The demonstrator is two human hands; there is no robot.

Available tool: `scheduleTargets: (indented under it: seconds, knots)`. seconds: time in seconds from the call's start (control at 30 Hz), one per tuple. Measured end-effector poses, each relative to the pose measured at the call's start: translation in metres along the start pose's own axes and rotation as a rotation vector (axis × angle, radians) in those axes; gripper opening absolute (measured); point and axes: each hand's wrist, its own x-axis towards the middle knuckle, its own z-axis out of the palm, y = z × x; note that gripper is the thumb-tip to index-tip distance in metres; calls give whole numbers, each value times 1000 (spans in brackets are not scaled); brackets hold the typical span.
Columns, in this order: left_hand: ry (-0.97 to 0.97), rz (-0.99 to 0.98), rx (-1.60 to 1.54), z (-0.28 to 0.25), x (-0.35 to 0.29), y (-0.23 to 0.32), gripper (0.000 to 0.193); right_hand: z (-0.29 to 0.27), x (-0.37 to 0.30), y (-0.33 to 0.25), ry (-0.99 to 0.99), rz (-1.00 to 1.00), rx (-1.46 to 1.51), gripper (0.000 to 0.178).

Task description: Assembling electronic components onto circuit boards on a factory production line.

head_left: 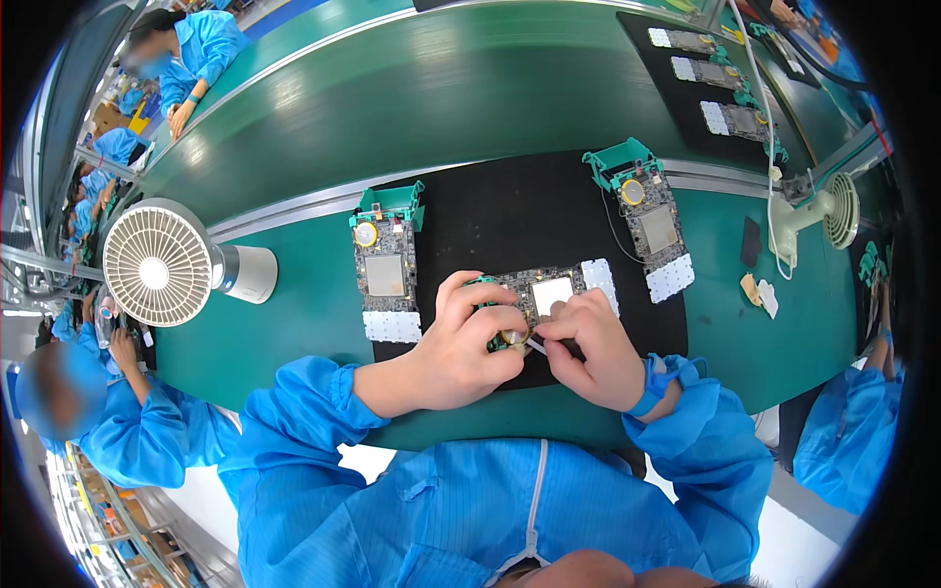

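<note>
In front of me a circuit board [529,281] lies crosswise on the black mat [490,211], its bright silver square in the middle and its white dotted end to the right. My left hand [461,343] curls over the board's left end and grips it there, hiding most of a green plastic part and a round yellow-rimmed piece. Close by, my right hand [596,351] has thumb and forefinger pinched together at the board's near edge. A thin white strip shows beside those fingertips; whether they hold it is hidden.
Similar boards with green brackets stand left [385,274] and right [659,230] on the mat. A white fan [157,263] is at left, a small fan [841,211] at right. Beyond runs a green conveyor [392,108]; more boards [730,120] lie far right. Co-workers sit around.
</note>
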Motion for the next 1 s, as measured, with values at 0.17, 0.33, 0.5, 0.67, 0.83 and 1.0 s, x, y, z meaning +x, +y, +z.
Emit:
scheduleTargets:
  seconds: [0.17,0.33,0.5,0.67,0.83,1.0]
  knots:
    - [-7,-15,1,0,0,0,21,-2,4,-5,-55,38,-41,21]
    - [26,-9,-28,1,1,0,22,-1,7,-10,-124,-74,-292,21]
    - [21,-12,-35,0,1,1,21,4,2,-1,-45,-82,-206,25]
    - [22,-19,-30,0,1,0,20,3,2,4,22,10,45,26]
    - [13,4,-22,-2,4,2,20,3,-1,4,-30,-27,-44,24]
    - [21,-26,-40,-2,5,2,21,1,2,3,28,27,60,24]
